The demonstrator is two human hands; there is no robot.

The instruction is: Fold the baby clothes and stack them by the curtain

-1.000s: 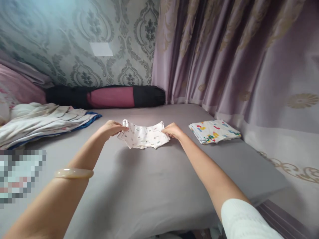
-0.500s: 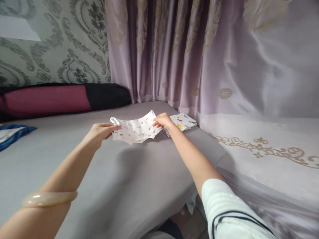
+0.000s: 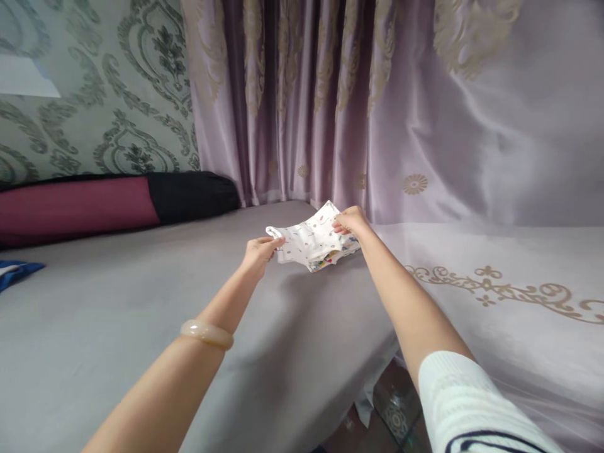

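A white folded cloth with small printed motifs (image 3: 306, 236) is stretched between my two hands near the far corner of the bed. My left hand (image 3: 261, 253) pinches its left end, thumb on top. The right end is pinched by my right hand (image 3: 350, 221). Under the cloth lies a second folded cloth with colourful prints (image 3: 330, 257), mostly covered; only part of its near side shows. Whether the upper cloth rests on it or hangs just above, I cannot tell.
The grey bed sheet (image 3: 117, 314) spreads around. A maroon and black bolster (image 3: 85, 204) lies along the patterned wall. Blue and white fabric (image 3: 19, 270) sits at the left edge. Lilac curtains (image 3: 283, 126) hang behind and to the right. Floor shows below the bed's near right edge.
Both hands have carried the small-print cloth to the right, over the colourful folded cloth, which is now largely hidden. The view has shifted slightly.
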